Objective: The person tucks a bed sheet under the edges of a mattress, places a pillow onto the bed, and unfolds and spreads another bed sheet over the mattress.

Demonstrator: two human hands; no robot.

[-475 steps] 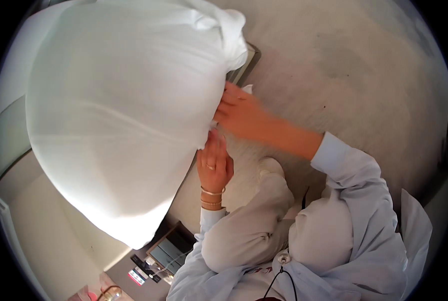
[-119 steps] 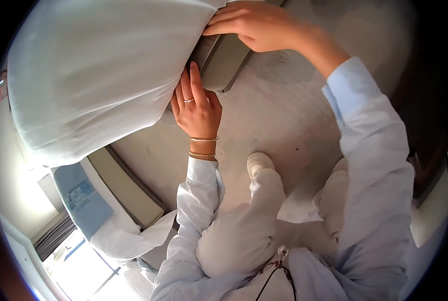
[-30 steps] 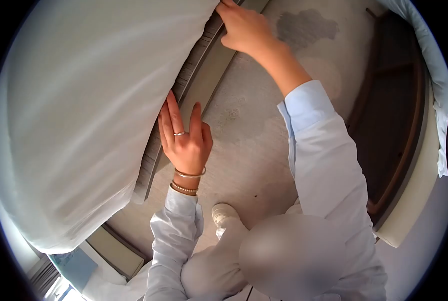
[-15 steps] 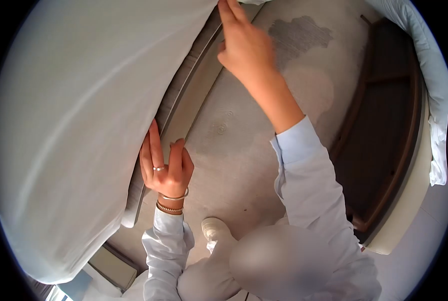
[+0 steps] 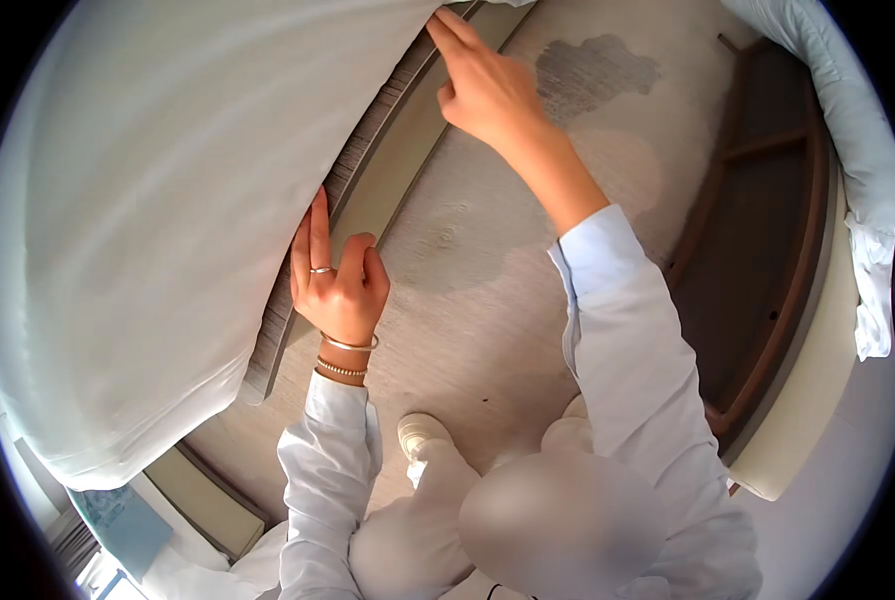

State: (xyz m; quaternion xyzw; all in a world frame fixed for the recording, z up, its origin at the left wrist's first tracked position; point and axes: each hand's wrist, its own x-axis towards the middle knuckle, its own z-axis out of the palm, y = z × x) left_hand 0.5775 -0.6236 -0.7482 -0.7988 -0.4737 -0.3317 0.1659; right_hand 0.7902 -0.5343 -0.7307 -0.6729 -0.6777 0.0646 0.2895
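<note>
Since the white sheet (image 5: 187, 200) is easily the biggest thing around, start there: it's spread over the top of the bed frame (image 5: 382, 175), its hem running just above the grooved grey strip (image 5: 367, 125) on the side. I reckon it'd handle light and floppy, not fragile, maybe a bit slick. Best hold is probably right at the hem along the bed frame, two spots well apart, fingers kept flat; grabbing mid-sheet would likely just wrinkle it.

Next down is the floor (image 5: 487, 240), pale and hard-looking, right beside the bed frame. Across from the bed frame there's a dark wooden frame (image 5: 752, 270) with a crossbar, and farther off again some white bedding (image 5: 847, 130). Past the near end of the bed frame there's a pale blue cloth (image 5: 127, 535). A dark patch (image 5: 595, 75) marks the floor near the far end.

Then the hands. The left hand (image 5: 339, 290) has fingers laid straight against the hem, thumb side lifted off, so it's not clenched on anything. The right hand (image 5: 492, 95) is farther up the bed frame, fingers stretched to the hem; can't tell whether it's pinching cloth. Tiniest bits: bracelets (image 5: 347, 343) and a ring (image 5: 320, 270), both beside the bed frame.
</note>
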